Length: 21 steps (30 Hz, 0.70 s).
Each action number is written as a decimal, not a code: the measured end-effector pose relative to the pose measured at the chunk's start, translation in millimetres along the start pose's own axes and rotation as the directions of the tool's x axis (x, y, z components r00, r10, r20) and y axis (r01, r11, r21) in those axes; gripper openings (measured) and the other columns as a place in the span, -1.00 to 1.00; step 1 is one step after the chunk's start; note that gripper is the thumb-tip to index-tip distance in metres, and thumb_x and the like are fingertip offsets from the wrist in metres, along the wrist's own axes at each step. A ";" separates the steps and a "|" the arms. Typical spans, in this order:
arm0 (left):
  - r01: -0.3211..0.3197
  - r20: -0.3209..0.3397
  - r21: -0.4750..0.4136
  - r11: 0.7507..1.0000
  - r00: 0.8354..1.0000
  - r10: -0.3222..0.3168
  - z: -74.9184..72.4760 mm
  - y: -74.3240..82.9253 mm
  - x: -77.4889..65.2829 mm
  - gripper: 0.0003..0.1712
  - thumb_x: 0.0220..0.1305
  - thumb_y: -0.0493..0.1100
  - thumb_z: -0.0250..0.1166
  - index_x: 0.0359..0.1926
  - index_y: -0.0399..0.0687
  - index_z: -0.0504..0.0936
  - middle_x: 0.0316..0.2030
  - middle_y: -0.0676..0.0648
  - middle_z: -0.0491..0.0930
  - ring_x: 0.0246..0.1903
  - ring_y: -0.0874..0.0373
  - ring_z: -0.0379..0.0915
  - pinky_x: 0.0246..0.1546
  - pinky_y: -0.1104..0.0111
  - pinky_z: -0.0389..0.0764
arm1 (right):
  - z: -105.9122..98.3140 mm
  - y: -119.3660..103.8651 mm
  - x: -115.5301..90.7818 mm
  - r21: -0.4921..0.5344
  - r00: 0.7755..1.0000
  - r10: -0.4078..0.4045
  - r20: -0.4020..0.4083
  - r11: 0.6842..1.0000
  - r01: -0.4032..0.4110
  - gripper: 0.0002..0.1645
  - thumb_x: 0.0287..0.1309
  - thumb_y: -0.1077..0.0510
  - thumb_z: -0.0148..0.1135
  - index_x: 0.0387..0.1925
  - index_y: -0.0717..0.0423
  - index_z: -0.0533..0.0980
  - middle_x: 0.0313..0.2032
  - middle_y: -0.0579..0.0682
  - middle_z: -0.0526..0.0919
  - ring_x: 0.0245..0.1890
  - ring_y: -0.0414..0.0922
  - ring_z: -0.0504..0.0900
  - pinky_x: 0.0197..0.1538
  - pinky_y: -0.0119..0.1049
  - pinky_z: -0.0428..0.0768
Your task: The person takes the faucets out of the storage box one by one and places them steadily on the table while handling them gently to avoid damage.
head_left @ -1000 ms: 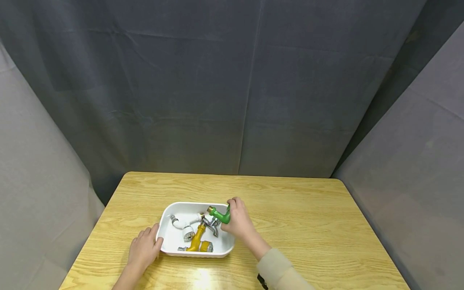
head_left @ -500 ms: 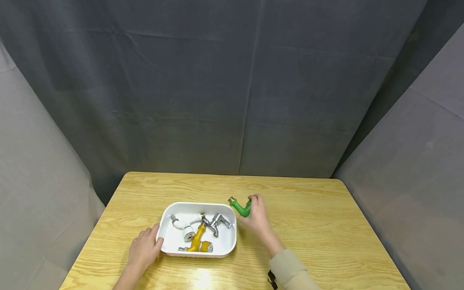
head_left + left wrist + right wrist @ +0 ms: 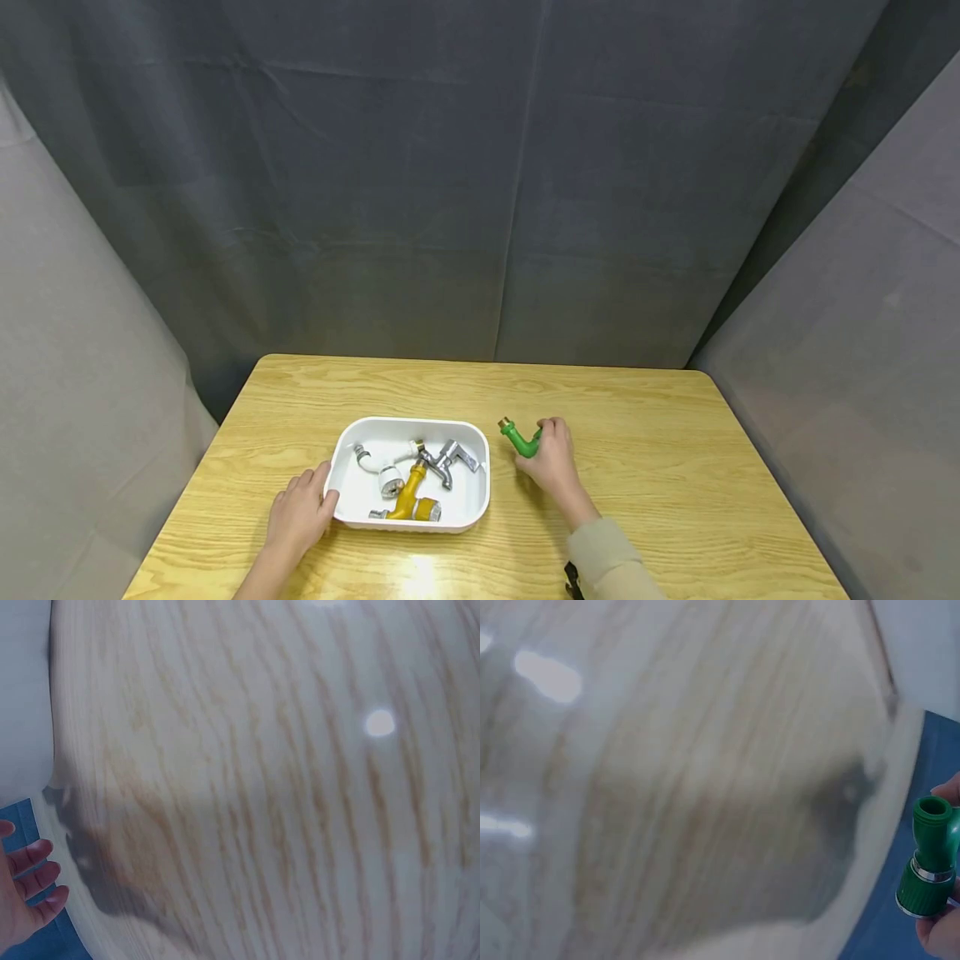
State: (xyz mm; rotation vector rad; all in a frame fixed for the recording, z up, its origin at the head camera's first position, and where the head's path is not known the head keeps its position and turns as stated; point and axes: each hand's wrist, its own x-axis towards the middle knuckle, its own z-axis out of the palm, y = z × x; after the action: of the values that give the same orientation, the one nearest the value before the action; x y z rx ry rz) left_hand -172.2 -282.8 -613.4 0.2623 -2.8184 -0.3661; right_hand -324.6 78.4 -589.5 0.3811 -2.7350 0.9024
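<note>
Nearest, a beige sleeve (image 3: 611, 560) leads up to the right hand (image 3: 555, 462), whose fingers are curled around a green tap with a brass threaded end (image 3: 525, 447). On the near left, the left hand (image 3: 297, 510) touches the left side of a white rectangular plastic tray with rounded corners (image 3: 420, 526); its fingers are relaxed and slightly spread, and they grip nothing.

The green tap has just travelled rightward: a second ago it was over the tray's right end, and now it is beyond the right rim, over the yellow wood-grain counter (image 3: 637, 450). The tray and the left hand have hardly moved. In effect, the green tap is now separated from the others, and the left hand seems to be steadying the tray. Whether the tap touches the counter cannot be told.

Its brass end points to the far left, and its long axis slants from there back toward the right palm, which hides the rest.

Inside the tray lie a yellow tap with metal ends (image 3: 407, 497) at the near wall, a white tap (image 3: 389, 477) behind it to the left, and a shiny chrome tap (image 3: 447, 454) to the right. Farthest off hangs a dark grey curtain (image 3: 390, 192).
</note>
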 end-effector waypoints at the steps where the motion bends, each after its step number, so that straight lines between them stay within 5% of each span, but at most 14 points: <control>1: -0.001 -0.001 -0.001 1.000 1.000 0.001 0.2 -0.2 -0.1 -0.49 0.20 -0.03 0.01 0.16 -0.10 0.37 -0.15 -0.22 0.52 -0.15 -0.15 0.45 -0.25 -0.05 0.45 | 1.6 2.3 -0.9 -0.005 1.000 0.008 0.005 1.000 -0.008 -0.15 -0.44 0.14 0.48 -0.03 0.45 0.36 -0.04 0.31 0.34 -0.05 0.14 0.34 -0.04 -0.04 0.44; 21: 0.004 0.007 -0.006 1.000 1.000 -0.004 -0.7 -0.6 0.0 -0.48 0.21 -0.03 0.01 0.17 -0.11 0.37 -0.14 -0.22 0.52 -0.14 -0.15 0.44 -0.22 -0.06 0.44 | 22.6 21.3 -13.7 -0.052 0.989 0.105 0.108 0.994 -0.100 -0.18 -0.36 0.08 0.45 -0.02 0.42 0.35 -0.03 0.29 0.32 -0.10 0.10 0.33 -0.13 -0.04 0.41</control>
State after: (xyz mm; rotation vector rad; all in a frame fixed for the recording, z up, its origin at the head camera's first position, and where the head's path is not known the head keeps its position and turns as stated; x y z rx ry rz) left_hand -171.9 -283.5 -612.9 0.2664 -2.8238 -0.3770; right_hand -321.7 83.6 -623.0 0.2929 -2.8953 0.8649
